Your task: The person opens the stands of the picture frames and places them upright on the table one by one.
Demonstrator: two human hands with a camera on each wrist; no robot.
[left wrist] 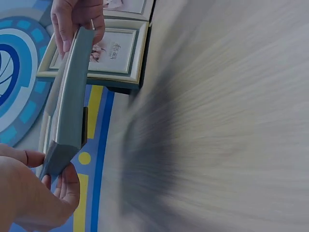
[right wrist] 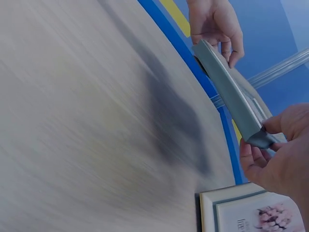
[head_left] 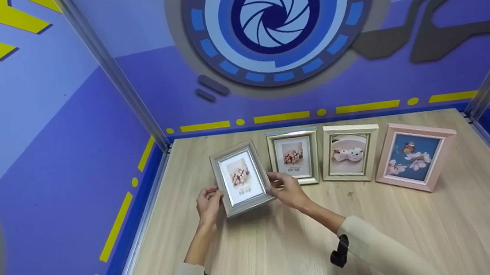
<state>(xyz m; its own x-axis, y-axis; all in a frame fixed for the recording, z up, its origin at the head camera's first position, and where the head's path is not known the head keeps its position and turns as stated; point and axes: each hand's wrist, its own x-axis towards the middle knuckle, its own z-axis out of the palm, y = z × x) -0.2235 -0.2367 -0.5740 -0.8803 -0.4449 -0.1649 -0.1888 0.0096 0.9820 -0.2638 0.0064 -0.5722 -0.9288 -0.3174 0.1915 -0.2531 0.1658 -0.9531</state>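
Observation:
Between both hands a silver-grey picture frame (head_left: 244, 177) with a flower-bouquet print is held tilted; the wrist views show it raised off the table, above its shadow. My left hand (head_left: 209, 205) pinches its left side, thumb in front and fingers behind, as the left wrist view shows of the same hand (left wrist: 43, 188). On the opposite side my right hand (head_left: 292, 191) grips the edge near the lower corner; the right wrist view shows this hand (right wrist: 280, 150) with its thumb on the front. Just behind the right hand stands a gold-silver picture frame (head_left: 295, 179) with a similar bouquet print.
Farther right along the back stand a cream picture frame (head_left: 330, 176) and a pink picture frame (head_left: 426, 183) with a blossom picture. They rest on a wood-grain table (head_left: 278, 258). Blue-purple panels (head_left: 143, 84) enclose its back and sides.

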